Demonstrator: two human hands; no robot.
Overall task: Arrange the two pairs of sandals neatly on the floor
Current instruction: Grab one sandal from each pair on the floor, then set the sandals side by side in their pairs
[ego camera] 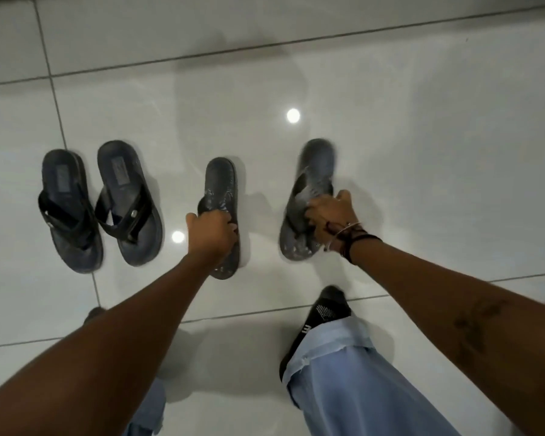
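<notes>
Two black strapped sandals lie side by side on the white tiles at the left, one (68, 204) beside the other (129, 199), toes toward me. My left hand (210, 234) grips the strap of a dark patterned sandal (222, 184) lying on the floor in the middle. My right hand (331, 223), with bracelets at the wrist, holds the matching sandal (315, 171) by its strap; that sandal is blurred and tilted, a gap apart from the middle one.
Glossy white floor tiles (422, 152) with grey grout lines reflect two lamp spots. My right foot in a black sock (321, 313) and my light blue trouser legs (359, 388) are at the bottom of the view.
</notes>
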